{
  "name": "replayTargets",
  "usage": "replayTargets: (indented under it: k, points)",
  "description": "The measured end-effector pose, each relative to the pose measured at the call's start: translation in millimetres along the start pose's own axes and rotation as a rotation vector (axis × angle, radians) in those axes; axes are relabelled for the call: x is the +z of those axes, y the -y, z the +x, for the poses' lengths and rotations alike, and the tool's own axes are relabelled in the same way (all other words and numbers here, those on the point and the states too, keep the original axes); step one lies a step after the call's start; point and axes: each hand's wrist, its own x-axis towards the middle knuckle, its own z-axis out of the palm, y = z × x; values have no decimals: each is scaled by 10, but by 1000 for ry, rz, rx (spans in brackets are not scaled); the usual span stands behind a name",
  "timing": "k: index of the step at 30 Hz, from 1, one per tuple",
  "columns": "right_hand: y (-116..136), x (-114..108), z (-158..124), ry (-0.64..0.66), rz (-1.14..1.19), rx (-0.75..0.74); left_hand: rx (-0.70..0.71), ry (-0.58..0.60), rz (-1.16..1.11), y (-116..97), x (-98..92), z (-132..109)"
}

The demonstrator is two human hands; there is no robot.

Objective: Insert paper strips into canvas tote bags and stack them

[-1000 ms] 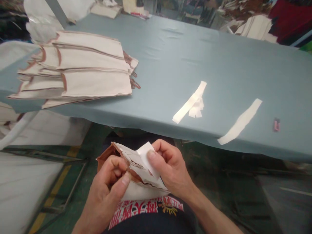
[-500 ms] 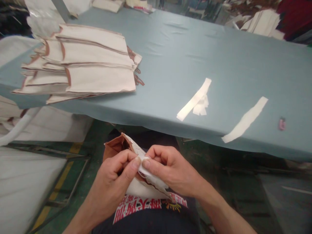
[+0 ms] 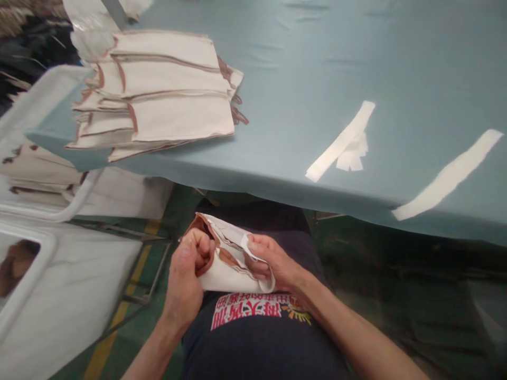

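A cream cloth pouch with brown lining sits at my lap, its mouth partly spread. My left hand is closed on the pouch's brown-lined end at the left, fingers curled over the edge. Between the thumb and fingers of my right hand is a narrow white strip, which curls down in a loop at the pouch's right end. Whether the strip is fixed to the pouch I cannot tell. The right fingertips are partly hidden behind the strip and cloth.
Cream pouches with brown edges lie stacked on the blue-covered table. White strips lie in a small pile, and another strip lies near the table edge. White tubs stand at the left, one holding more cream pieces.
My hands have moved apart from their pinch together at the strip. The left has shifted to the pouch's brown end; the right keeps the strip. The view has tilted down and turned left.
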Motion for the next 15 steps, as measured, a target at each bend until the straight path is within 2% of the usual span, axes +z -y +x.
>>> replayTargets:
  k: [3,6,10,15]
  points:
    - [-267,-10,8,8,51,49,-7,-58,63,115,-91,-91]
    - [-382,-13,-22,39,59,123,-11,-60,132,174,-227,-187]
    - [-438,-17,-21,58,28,169,17,-9,238,146,-374,-273]
    - [-487,28,-24,26,-47,164,67,78,307,78,-417,-275]
